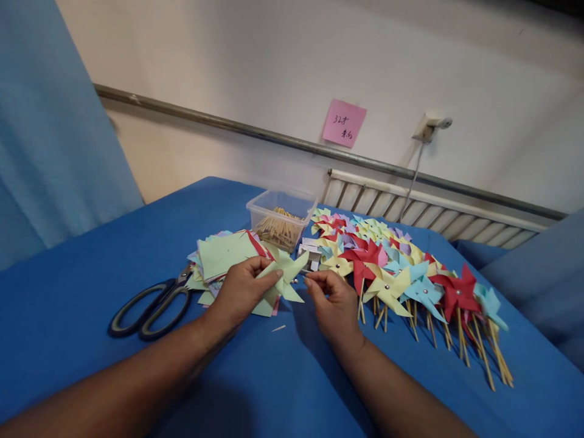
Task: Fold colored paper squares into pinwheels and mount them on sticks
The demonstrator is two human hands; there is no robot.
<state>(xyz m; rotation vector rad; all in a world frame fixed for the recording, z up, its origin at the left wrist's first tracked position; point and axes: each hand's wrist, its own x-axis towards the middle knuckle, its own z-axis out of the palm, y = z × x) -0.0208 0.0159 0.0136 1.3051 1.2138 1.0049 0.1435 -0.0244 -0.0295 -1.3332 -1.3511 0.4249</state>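
My left hand (249,286) pinches a pale green paper pinwheel (287,274) between thumb and fingers, above the table. A small shiny pin head seems to show at the pinwheel's right side. Just to the right, my right hand (333,301) is closed in a pinch near that spot; what its fingertips hold is too small to make out. Behind the left hand lies a stack of coloured paper squares (223,255), light green on top. Large dark-handled scissors (157,307) rest to the left, their blades partly under the paper.
A clear plastic box (283,204) of wooden sticks (279,228) stands at the back. A small open carton (312,258) sits before it. Many finished pinwheels on sticks (387,286) cover the right side. A paper scrap (278,328) lies in front on the blue tablecloth (255,377).
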